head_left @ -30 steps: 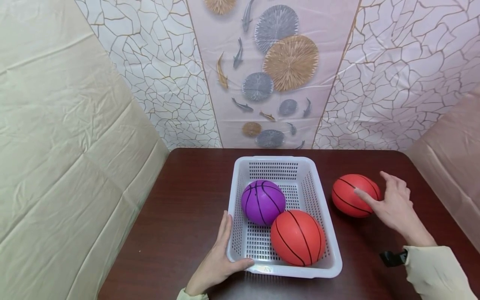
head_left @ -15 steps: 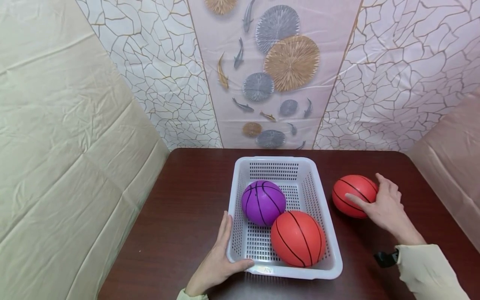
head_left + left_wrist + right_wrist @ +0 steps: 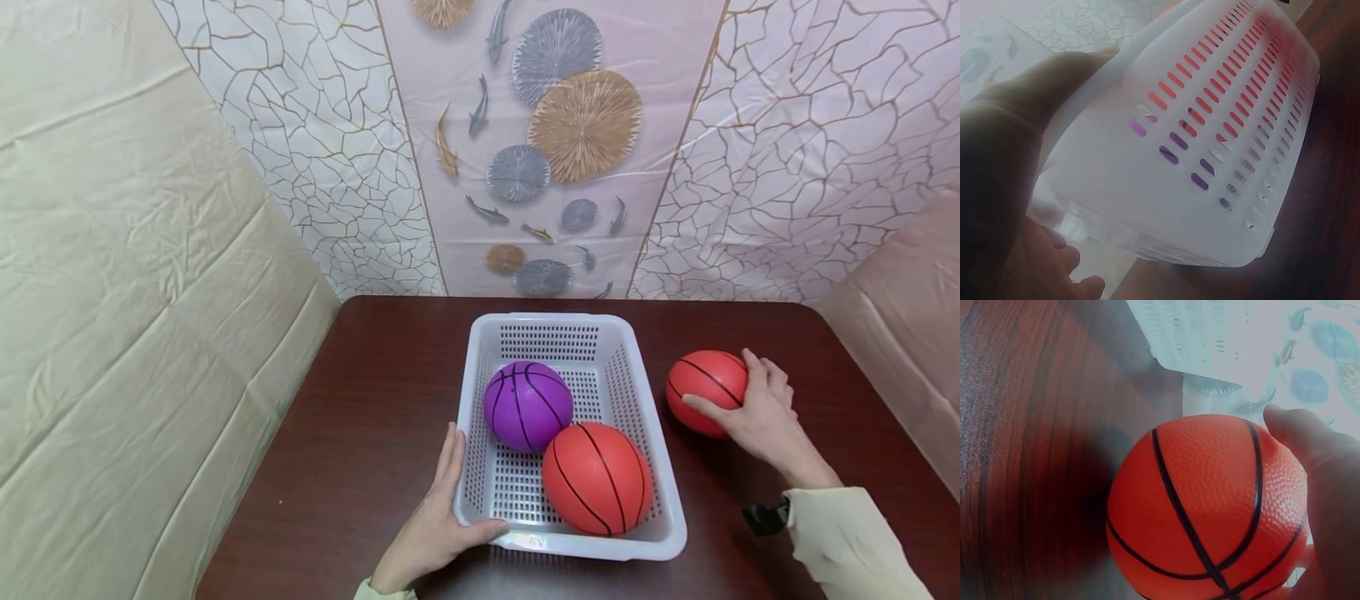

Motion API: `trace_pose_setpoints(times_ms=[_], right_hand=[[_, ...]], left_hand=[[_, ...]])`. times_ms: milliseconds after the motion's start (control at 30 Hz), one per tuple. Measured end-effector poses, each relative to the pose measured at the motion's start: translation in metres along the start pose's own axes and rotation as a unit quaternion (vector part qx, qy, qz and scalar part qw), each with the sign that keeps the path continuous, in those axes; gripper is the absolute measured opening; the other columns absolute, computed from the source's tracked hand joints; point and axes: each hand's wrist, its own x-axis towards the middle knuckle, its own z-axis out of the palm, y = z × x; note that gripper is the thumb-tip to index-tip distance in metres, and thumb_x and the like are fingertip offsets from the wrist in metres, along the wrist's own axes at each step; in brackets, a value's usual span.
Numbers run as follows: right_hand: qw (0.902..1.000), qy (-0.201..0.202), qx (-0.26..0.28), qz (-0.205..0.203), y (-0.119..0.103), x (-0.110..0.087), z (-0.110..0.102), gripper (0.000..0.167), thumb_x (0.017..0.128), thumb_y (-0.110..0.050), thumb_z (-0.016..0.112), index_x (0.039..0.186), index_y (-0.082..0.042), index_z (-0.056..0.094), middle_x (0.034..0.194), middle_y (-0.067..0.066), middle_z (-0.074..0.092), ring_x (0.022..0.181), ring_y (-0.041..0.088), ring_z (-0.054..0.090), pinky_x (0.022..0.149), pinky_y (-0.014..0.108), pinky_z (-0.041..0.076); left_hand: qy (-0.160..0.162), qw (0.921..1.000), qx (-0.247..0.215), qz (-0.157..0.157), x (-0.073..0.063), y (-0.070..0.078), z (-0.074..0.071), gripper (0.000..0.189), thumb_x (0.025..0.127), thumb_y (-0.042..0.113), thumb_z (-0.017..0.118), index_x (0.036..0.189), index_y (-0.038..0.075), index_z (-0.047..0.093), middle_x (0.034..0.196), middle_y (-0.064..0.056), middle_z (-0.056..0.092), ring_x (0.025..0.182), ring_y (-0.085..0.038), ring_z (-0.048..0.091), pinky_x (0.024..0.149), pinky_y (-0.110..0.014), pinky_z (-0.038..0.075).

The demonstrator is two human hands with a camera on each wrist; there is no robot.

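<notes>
My left hand [image 3: 438,517] holds the near left corner of a white plastic basket [image 3: 671,508], thumb at its front rim and fingers along its left side. Inside the basket a purple ball [image 3: 527,407] marked like a basketball sits against a larger red basketball [image 3: 597,478]. To the right of the basket another red basketball [image 3: 705,387] rests on the table. Around its right side my right hand [image 3: 761,417] grips it, fingers over the far right and thumb on the near side. The right wrist view shows the thumb [image 3: 1297,428] at the edge of that basketball [image 3: 1204,500].
The dark brown wooden table [image 3: 360,400] runs back to a patterned cloth wall [image 3: 525,233]. Beige cloth [image 3: 187,250] hangs along the left, and more cloth [image 3: 900,308] borders the right. A black strap [image 3: 767,518] is at the right sleeve.
My right hand has moved left onto the red basketball outside the basket, its fingers closing round it. The left hand and the basket have stayed in place.
</notes>
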Motion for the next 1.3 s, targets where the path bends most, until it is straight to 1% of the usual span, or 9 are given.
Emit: trace_pose_setpoints(times_ms=[200,300,400,533,633,733,1000,1300], right_hand=[[1.0000,0.000,0.007,0.000,-0.0002,-0.0002,0.0037,0.121,0.077,-0.060,0.073,0.152,0.004,0.003,0.149,0.037,0.000,0.129,0.061,0.010,0.080,0.079,0.032],[1.0000,0.000,0.008,-0.004,-0.0015,0.0002,0.0050,0.122,0.076,-0.059,0.074,0.152,0.004,0.003,0.149,0.037,0.000,0.130,0.061,0.009,0.081,0.079,0.032],[0.9999,-0.003,0.008,-0.009,-0.0030,-0.0002,0.0056,0.122,0.076,-0.058,0.075,0.152,0.005,0.002,0.146,0.039,0.005,0.126,0.060,0.013,0.080,0.077,0.035],[0.9998,0.000,0.008,-0.021,-0.0038,-0.0011,0.0066,0.121,0.076,-0.057,0.076,0.151,0.005,0.005,0.139,0.041,0.015,0.119,0.058,0.020,0.077,0.073,0.039],[0.9997,0.004,0.008,-0.025,-0.0035,-0.0012,0.0067,0.119,0.076,-0.058,0.075,0.150,0.006,0.007,0.136,0.041,0.018,0.116,0.057,0.020,0.075,0.072,0.039],[0.9997,0.003,0.007,-0.022,-0.0036,-0.0009,0.0064,0.119,0.077,-0.059,0.074,0.150,0.007,0.006,0.134,0.041,0.019,0.115,0.056,0.019,0.074,0.071,0.040],[0.9998,0.000,0.005,-0.019,-0.0026,-0.0010,0.0061,0.119,0.077,-0.060,0.072,0.150,0.007,0.006,0.132,0.041,0.020,0.115,0.055,0.019,0.073,0.070,0.041],[0.9999,0.006,0.011,-0.010,-0.0018,-0.0008,0.0022,0.118,0.079,-0.059,0.071,0.150,0.007,0.005,0.130,0.040,0.020,0.116,0.055,0.018,0.072,0.069,0.042]], left_hand=[[0.000,1.0000,0.001,0.001,-0.0001,0.0001,-0.0004,0.120,0.074,0.047,0.082,0.157,0.023,-0.001,0.161,0.010,-0.014,0.146,-0.020,0.001,0.110,-0.055,0.018],[0.000,1.0000,0.000,0.002,-0.0001,0.0001,-0.0005,0.120,0.074,0.047,0.082,0.157,0.023,-0.001,0.161,0.010,-0.014,0.146,-0.020,0.001,0.110,-0.055,0.018],[0.001,1.0000,0.002,0.002,-0.0001,0.0003,-0.0005,0.120,0.074,0.047,0.082,0.157,0.023,-0.001,0.161,0.010,-0.014,0.146,-0.020,0.001,0.111,-0.055,0.018],[0.007,0.9998,0.010,0.013,-0.0001,0.0003,-0.0003,0.121,0.073,0.049,0.082,0.157,0.020,0.001,0.162,0.007,-0.012,0.147,-0.022,0.003,0.110,-0.055,0.019],[0.011,0.9996,0.013,0.020,-0.0003,0.0002,-0.0002,0.121,0.073,0.049,0.082,0.157,0.018,0.001,0.162,0.005,-0.011,0.147,-0.024,0.004,0.110,-0.056,0.019],[0.012,0.9996,0.014,0.022,-0.0004,0.0002,-0.0003,0.120,0.074,0.049,0.082,0.157,0.018,0.001,0.162,0.005,-0.011,0.147,-0.024,0.004,0.109,-0.056,0.020],[0.003,1.0000,0.007,0.005,-0.0005,0.0008,-0.0009,0.121,0.073,0.049,0.082,0.157,0.021,0.000,0.161,0.010,-0.013,0.146,-0.018,0.002,0.111,-0.054,0.018],[0.003,1.0000,0.008,0.005,-0.0011,0.0003,-0.0010,0.121,0.073,0.049,0.082,0.157,0.022,0.000,0.161,0.010,-0.013,0.146,-0.018,0.002,0.111,-0.054,0.019]])
